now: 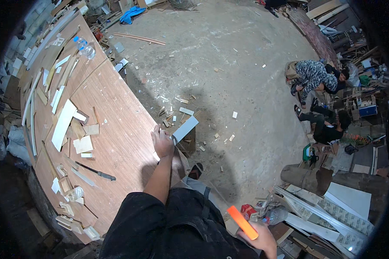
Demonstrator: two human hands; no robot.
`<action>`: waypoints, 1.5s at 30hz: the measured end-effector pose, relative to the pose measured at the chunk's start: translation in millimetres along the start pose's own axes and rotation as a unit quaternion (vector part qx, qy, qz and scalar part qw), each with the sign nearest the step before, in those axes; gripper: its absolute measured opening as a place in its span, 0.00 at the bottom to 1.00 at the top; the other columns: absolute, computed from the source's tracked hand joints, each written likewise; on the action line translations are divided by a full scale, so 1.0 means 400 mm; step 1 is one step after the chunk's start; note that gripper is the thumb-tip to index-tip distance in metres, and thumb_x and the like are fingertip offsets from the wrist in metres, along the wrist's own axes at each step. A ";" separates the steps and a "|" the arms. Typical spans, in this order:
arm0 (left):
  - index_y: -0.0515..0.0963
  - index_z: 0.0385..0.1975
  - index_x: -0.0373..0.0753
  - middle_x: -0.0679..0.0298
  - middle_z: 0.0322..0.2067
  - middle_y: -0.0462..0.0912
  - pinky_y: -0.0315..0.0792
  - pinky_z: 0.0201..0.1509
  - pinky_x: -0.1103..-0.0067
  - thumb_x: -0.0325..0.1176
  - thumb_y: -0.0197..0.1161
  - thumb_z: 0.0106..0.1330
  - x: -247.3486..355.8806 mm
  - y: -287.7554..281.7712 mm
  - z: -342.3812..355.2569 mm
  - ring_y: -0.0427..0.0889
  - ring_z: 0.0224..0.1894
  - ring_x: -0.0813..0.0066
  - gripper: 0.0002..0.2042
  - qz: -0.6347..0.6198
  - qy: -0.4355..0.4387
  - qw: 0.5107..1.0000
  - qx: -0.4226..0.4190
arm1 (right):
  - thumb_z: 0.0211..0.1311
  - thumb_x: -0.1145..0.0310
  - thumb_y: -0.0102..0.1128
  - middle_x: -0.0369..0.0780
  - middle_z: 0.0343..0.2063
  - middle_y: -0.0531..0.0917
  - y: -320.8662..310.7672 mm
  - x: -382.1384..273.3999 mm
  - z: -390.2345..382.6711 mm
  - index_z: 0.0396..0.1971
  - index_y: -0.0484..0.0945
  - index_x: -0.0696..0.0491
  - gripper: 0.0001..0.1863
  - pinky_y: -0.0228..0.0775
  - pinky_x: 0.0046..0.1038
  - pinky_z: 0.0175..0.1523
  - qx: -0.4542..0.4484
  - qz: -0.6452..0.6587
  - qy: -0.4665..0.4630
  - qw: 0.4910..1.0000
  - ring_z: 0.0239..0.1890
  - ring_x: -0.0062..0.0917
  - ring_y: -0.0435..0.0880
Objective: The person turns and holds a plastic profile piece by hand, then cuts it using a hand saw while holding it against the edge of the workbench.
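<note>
My left hand (163, 143) is closed on a short pale grey board (186, 129) at the right edge of the wooden table (112, 142). The board's far end juts out past the edge, over the floor. Low on the right, away from the table, my right hand (263, 238) grips an orange-handled tool (243, 222). A thin, faint strip extends up and left from the handle; whether it is a blade, I cannot tell. A dark-handled knife-like tool (100, 174) lies on the table, left of my left forearm.
Offcuts (83, 144), long strips and a water bottle (84, 47) lie on the table. Small wood scraps (234, 115) litter the concrete floor. Two people (317, 80) sit or crouch at the right. White panels (348, 200) are stacked at the lower right.
</note>
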State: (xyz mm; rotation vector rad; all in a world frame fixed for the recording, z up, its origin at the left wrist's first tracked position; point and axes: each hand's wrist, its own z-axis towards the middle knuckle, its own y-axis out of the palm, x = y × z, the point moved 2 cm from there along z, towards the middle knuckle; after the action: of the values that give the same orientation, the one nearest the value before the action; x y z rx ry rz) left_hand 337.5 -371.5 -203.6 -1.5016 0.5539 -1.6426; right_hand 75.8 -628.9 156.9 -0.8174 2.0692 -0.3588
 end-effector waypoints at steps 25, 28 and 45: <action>0.74 0.34 0.38 0.53 0.57 0.73 0.61 0.68 0.59 0.26 0.51 0.61 -0.017 -0.005 -0.004 0.70 0.61 0.50 0.05 0.001 -0.014 0.999 0.030 | 0.54 0.55 0.71 0.34 0.14 0.73 -0.126 -0.106 -0.034 0.20 0.77 0.56 0.19 0.61 0.27 0.23 0.165 0.058 -0.047 0.983 0.17 0.19 0.71; 0.74 0.34 0.38 0.54 0.57 0.73 0.61 0.68 0.58 0.26 0.51 0.62 -0.007 -0.001 -0.006 0.70 0.61 0.50 0.06 0.018 -0.009 0.999 0.025 | 0.60 0.62 0.69 0.36 0.20 0.80 -0.074 -0.087 0.062 0.30 0.81 0.58 0.13 0.68 0.25 0.29 0.126 0.087 -0.011 0.988 0.22 0.19 0.77; 0.73 0.37 0.36 0.53 0.57 0.74 0.61 0.69 0.57 0.29 0.51 0.64 -0.021 -0.003 0.000 0.70 0.61 0.50 0.06 -0.003 0.011 0.999 0.049 | 0.66 0.57 0.65 0.35 0.21 0.76 0.028 -0.080 0.303 0.37 0.80 0.58 0.17 0.68 0.25 0.34 0.013 0.078 0.049 0.996 0.26 0.17 0.72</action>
State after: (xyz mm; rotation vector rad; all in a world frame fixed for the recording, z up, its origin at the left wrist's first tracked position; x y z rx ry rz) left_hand 336.6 -364.2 -207.8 -1.4169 0.4752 -1.6695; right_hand 182.0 -593.9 99.3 -0.6291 2.1984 -0.3437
